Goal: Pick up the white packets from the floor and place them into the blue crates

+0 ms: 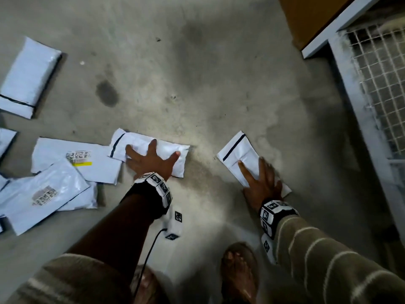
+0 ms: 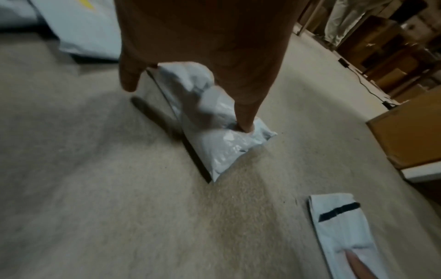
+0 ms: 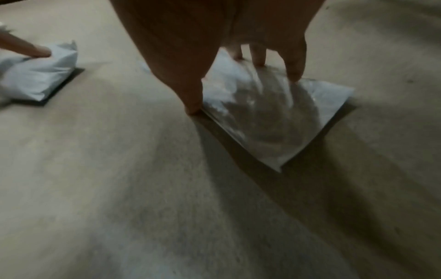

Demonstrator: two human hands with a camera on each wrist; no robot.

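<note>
left hand (image 1: 151, 160) spread on packet (image 1: 144, 148) | right hand (image 1: 262, 185) on second packet (image 1: 238, 154)

Two white packets (image 1: 151, 153) (image 1: 243, 159) with black seal strips lay flat on the concrete floor, more (image 1: 65, 172) overlapping at left

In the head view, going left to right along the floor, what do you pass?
Pile of packets → packet under the left hand → bare floor → packet under the right hand → wire-mesh cage.
</note>
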